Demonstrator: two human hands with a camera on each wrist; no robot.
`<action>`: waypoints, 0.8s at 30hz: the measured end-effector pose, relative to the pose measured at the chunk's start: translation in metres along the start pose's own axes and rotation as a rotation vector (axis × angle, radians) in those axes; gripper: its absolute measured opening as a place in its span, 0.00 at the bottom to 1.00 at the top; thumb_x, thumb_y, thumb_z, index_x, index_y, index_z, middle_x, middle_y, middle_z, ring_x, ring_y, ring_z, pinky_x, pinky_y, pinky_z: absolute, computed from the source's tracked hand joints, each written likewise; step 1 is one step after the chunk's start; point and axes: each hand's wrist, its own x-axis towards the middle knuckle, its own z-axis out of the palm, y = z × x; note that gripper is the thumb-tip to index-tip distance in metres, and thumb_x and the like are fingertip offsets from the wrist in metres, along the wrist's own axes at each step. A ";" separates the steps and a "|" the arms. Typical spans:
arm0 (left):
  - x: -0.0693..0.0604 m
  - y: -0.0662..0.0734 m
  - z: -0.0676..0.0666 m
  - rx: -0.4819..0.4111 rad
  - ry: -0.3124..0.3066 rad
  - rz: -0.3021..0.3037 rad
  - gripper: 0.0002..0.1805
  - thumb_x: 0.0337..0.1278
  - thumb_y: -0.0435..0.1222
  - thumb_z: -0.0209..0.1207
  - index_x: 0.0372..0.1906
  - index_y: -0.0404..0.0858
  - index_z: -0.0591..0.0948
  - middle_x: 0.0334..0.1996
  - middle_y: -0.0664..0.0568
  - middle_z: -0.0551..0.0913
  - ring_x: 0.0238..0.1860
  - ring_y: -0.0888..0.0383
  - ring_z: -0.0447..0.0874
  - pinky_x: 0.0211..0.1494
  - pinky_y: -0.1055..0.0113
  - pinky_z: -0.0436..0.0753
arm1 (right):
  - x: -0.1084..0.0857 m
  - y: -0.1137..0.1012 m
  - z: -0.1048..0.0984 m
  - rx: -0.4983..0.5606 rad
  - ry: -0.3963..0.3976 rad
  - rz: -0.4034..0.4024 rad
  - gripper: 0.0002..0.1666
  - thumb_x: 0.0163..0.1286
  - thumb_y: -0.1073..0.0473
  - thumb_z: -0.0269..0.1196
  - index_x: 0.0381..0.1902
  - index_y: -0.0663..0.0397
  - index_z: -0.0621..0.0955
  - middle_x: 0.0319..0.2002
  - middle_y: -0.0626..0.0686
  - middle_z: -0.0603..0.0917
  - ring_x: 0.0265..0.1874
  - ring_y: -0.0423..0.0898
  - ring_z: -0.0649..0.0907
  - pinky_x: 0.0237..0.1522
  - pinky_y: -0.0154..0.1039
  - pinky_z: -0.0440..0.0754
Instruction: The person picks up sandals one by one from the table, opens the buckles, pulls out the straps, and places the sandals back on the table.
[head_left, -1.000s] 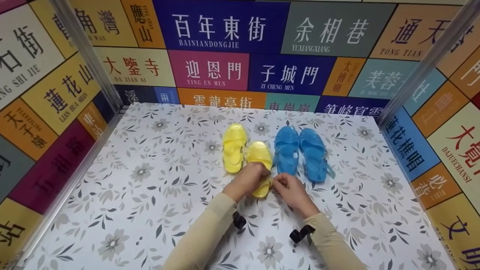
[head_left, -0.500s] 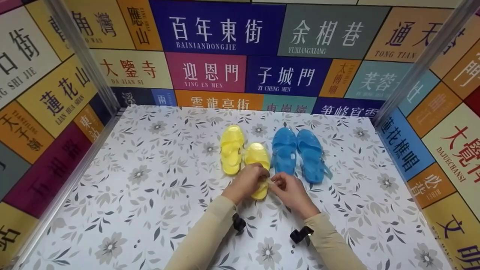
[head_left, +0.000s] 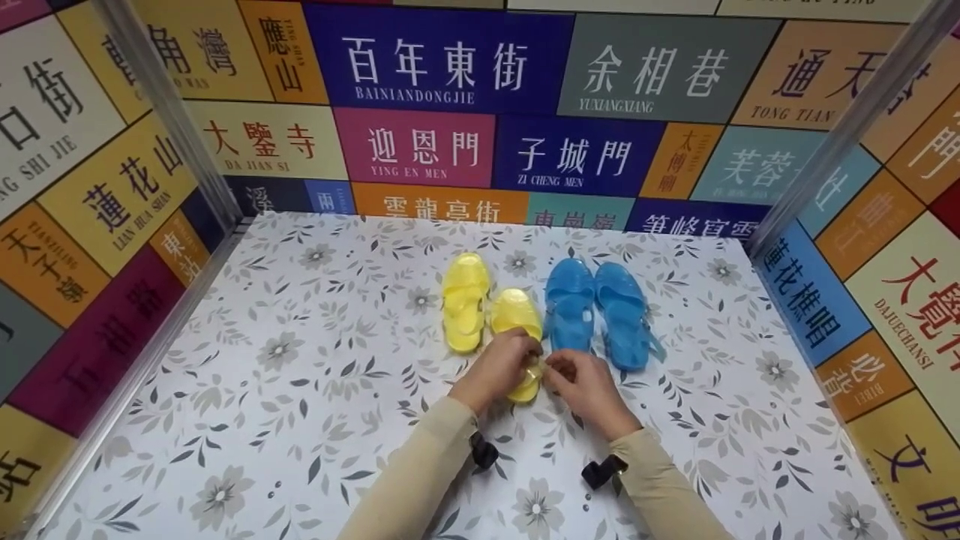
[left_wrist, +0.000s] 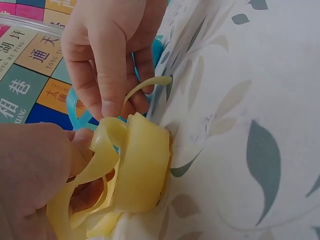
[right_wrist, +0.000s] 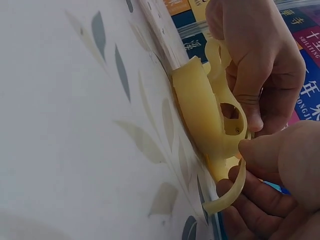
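Note:
In the head view a yellow sandal (head_left: 516,309) lies toe away, its heel part between both hands. The left hand (head_left: 496,367) grips its side strap; in the left wrist view those fingers reach inside the yellow sandal (left_wrist: 142,165). From the right, the right hand (head_left: 589,386) pinches the thin yellow strap between thumb and fingers, and the strap's free end (right_wrist: 225,200) curves out past the fingertips in the right wrist view. The buckle is hidden by the fingers.
Another yellow sandal (head_left: 464,304) lies left of the held one. Two blue sandals (head_left: 570,300) (head_left: 624,315) lie side by side to the right. The flowered surface (head_left: 337,420) ends at walls of coloured name panels (head_left: 435,67).
The right hand has moved slightly left against the sandal's strap since the earliest frame. The left hand keeps its grip, and the other sandals lie as before.

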 end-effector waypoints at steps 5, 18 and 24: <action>-0.002 -0.003 0.000 -0.012 0.006 -0.014 0.15 0.56 0.21 0.64 0.45 0.35 0.90 0.40 0.48 0.85 0.41 0.55 0.84 0.49 0.68 0.84 | 0.001 0.000 0.001 0.010 0.004 -0.002 0.06 0.73 0.59 0.69 0.44 0.52 0.89 0.38 0.47 0.89 0.36 0.43 0.85 0.42 0.41 0.85; -0.008 -0.008 0.002 0.005 0.004 0.012 0.10 0.64 0.26 0.65 0.47 0.36 0.90 0.42 0.47 0.86 0.44 0.53 0.84 0.53 0.65 0.84 | 0.002 0.002 0.003 -0.007 0.020 -0.077 0.03 0.71 0.58 0.72 0.39 0.49 0.91 0.34 0.44 0.89 0.34 0.41 0.83 0.40 0.39 0.82; -0.006 -0.004 -0.001 0.028 -0.024 -0.016 0.10 0.65 0.28 0.64 0.48 0.38 0.90 0.41 0.49 0.85 0.43 0.55 0.83 0.51 0.67 0.84 | 0.006 0.002 0.001 -0.006 -0.011 -0.033 0.05 0.71 0.58 0.72 0.42 0.50 0.91 0.38 0.46 0.91 0.37 0.43 0.85 0.43 0.41 0.84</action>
